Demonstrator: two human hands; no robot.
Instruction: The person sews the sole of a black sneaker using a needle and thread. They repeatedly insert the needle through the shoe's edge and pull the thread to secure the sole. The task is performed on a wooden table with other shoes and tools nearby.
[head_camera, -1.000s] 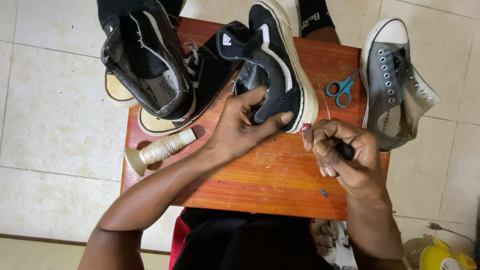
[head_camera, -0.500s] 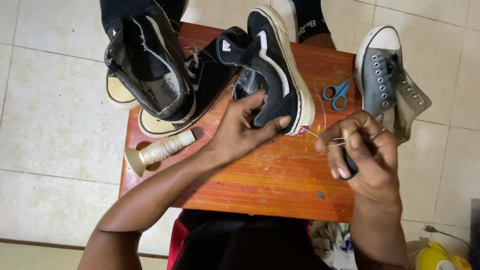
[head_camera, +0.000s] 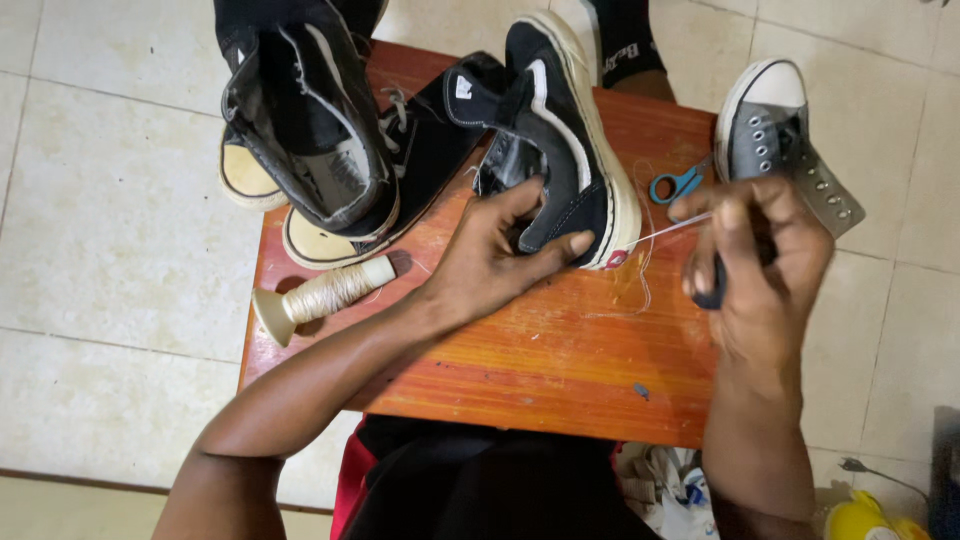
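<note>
My left hand (head_camera: 490, 260) gripping the black shoe (head_camera: 560, 140) on the worktop (head_camera: 560, 360), right hand (head_camera: 760, 260) closed on a dark tool handle (head_camera: 712, 285), thread (head_camera: 665, 230) taut between.

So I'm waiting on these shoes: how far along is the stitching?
In hand: the left hand pins the black sneaker to the wooden table, while the right hand pulls a thread taut from its sole edge. How much seam is finished cannot be seen. The grey sneaker lies aside, and the scissors lie unused, thread uncut.
</note>
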